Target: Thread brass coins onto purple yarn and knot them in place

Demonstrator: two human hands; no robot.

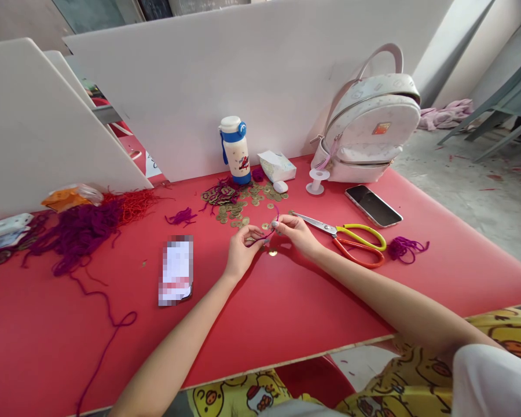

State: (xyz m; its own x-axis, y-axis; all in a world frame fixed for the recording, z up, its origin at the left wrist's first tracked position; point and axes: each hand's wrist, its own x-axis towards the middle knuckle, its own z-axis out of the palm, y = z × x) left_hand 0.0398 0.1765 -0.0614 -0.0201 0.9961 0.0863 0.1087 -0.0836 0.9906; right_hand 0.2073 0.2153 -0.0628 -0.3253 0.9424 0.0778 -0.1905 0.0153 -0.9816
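Observation:
My left hand and my right hand meet over the red table, both pinching a short purple thread that loops up between them. A single brass coin lies on the table just below the hands. A heap of brass coins mixed with purple thread sits just beyond the fingers. Scissors with yellow and red handles lie right of my right hand, blades pointing at it.
White bottle with blue cap, tissue pack, empty white spool, white backpack and a dark phone stand at the back. Purple yarn pile and red threads left. A blurred card. White partitions behind.

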